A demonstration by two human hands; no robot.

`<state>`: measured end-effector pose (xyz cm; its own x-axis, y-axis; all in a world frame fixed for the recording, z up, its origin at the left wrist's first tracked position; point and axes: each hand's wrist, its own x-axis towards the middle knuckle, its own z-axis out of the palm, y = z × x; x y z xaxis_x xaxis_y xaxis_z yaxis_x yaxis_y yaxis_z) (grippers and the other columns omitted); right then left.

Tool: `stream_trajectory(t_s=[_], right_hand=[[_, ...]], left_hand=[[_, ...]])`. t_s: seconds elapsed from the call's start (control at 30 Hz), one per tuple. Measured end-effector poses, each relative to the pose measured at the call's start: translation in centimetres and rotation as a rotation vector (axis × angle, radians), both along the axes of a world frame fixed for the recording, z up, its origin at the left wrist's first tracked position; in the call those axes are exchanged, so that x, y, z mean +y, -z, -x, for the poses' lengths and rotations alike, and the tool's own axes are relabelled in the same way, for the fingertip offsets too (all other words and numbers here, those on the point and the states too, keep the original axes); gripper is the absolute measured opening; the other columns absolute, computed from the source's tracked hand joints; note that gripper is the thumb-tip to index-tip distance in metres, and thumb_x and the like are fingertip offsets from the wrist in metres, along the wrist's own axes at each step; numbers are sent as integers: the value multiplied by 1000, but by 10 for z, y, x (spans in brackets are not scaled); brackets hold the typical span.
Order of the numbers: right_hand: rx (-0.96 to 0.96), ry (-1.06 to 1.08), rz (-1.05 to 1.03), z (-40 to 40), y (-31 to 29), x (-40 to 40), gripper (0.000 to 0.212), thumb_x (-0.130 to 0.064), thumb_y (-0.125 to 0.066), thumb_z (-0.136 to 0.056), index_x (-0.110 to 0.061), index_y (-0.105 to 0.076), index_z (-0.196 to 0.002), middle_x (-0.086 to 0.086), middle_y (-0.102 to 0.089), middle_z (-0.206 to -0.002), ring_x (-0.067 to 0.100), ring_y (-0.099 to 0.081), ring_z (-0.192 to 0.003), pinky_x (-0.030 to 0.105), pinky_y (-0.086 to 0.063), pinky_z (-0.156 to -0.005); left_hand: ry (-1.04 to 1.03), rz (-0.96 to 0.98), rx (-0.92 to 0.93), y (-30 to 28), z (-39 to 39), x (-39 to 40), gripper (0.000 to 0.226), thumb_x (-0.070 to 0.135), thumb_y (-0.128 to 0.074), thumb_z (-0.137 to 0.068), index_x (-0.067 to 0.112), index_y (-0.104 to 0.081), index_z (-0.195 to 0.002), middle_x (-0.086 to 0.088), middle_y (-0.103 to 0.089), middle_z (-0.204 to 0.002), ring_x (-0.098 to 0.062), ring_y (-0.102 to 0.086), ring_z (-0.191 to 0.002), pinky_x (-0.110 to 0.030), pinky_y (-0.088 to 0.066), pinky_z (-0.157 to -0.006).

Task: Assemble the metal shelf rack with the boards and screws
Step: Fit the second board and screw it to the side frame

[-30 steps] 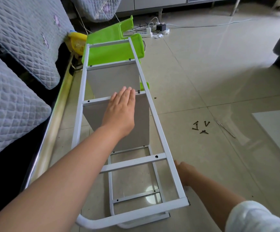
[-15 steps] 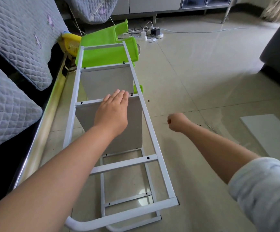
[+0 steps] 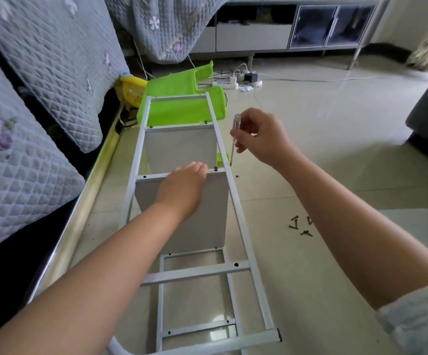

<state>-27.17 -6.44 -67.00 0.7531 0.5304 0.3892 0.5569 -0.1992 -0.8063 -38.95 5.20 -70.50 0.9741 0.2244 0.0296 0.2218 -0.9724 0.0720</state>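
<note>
The white metal rack frame (image 3: 241,226) lies on its side on the floor, running away from me. Two grey boards stand in it: a near board (image 3: 207,216) and a far board (image 3: 182,147). My left hand (image 3: 182,190) rests flat on the near board's top edge at the crossbar, next to a dark screw (image 3: 215,168) in the rail. My right hand (image 3: 261,139) holds a screwdriver (image 3: 234,134) with a clear handle, upright, its tip low beside the right rail. Several loose dark screws (image 3: 300,225) lie on the tiles to the right.
A quilted grey sofa (image 3: 28,124) with a metal base rail runs along the left. A green plastic seat (image 3: 184,98) lies behind the frame. A power strip with cables (image 3: 236,82) sits further back. A white board (image 3: 417,226) lies flat at right.
My right hand went from the frame's lower right rail to the floor at right, and now is raised holding the screwdriver near the screw. My left hand stayed on the board.
</note>
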Motion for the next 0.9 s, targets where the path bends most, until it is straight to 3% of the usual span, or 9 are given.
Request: stream_trajectory(t_s=[0.03, 0.13, 0.2, 0.27, 0.37, 0.47, 0.57, 0.77, 0.9], right_hand=[[-56, 4, 9, 1, 0, 1, 12, 6, -56, -84, -5, -53, -81, 9, -54, -63, 10, -55, -45, 36, -53, -58], [-102, 6, -42, 3, -2, 4, 25, -2, -54, -85, -21, -45, -72, 5, -54, -61, 0, -53, -43, 41, -51, -57], [-122, -20, -76, 7, -6, 6, 17, -13, -50, -82, -24, -40, -74, 11, -60, -66, -4, -53, -43, 33, -49, -54], [-96, -56, -140, 11, -12, 9, 13, -17, -44, -78, -27, -36, -75, 1, -61, -66, -2, -53, -43, 23, -46, -50], [-86, -114, -167, 17, -14, 12, 14, -14, -41, -78, -26, -35, -81, -10, -57, -65, -1, -52, -40, 19, -45, -47], [-121, -136, -119, 21, -10, 15, 18, -13, -40, -80, -14, -38, -98, -11, -56, -65, -2, -53, -41, 20, -46, -45], [-144, -141, -57, 20, -6, 16, 17, -13, -39, -80, -18, -33, -95, -12, -55, -65, -2, -53, -42, 27, -47, -48], [-147, -118, 13, 15, -3, 16, 19, 8, -42, -89, -6, -40, -102, -8, -54, -66, -3, -53, -41, 17, -45, -47], [-174, -114, 61, 18, -8, 15, 21, 6, -42, -90, -12, -35, -97, 2, -57, -71, -2, -53, -42, 26, -48, -49]], left_hand=[[17, -9, -22, 1, 0, 1, 51, -7, -30, -89, 9, -33, -137, -7, -38, -142, -26, -41, -126, -31, -32, -101], [74, -27, -57, 5, 2, 7, 56, -7, -28, -90, 9, -23, -144, -6, -27, -150, -19, -28, -138, -27, -21, -109], [104, -46, -43, 10, 3, 10, 60, -4, -27, -92, 10, -10, -148, -3, -12, -156, -14, -12, -144, -25, -8, -114], [117, -57, -49, 14, 4, 12, 59, 0, -24, -94, 10, -5, -148, -2, -6, -157, -13, -5, -144, -25, -1, -115], [123, -46, -79, 17, 4, 14, 58, 4, -13, -91, 11, -6, -148, -3, -8, -157, -13, -6, -144, -26, 1, -115], [116, -34, -78, 18, 4, 14, 58, 1, -22, -94, 11, -5, -148, -2, -6, -157, -13, -4, -144, -25, 2, -115], [113, -24, -69, 18, 4, 13, 60, 0, -23, -93, 11, -3, -148, -2, -4, -157, -12, -2, -144, -25, 3, -115], [112, -28, -78, 18, 4, 14, 59, 0, -23, -94, 11, -2, -148, -2, -3, -157, -13, -1, -145, -25, 3, -115], [111, -22, -70, 18, 4, 14, 59, 0, -23, -94, 11, -2, -148, -2, -3, -157, -13, -1, -145, -25, 4, -115]])
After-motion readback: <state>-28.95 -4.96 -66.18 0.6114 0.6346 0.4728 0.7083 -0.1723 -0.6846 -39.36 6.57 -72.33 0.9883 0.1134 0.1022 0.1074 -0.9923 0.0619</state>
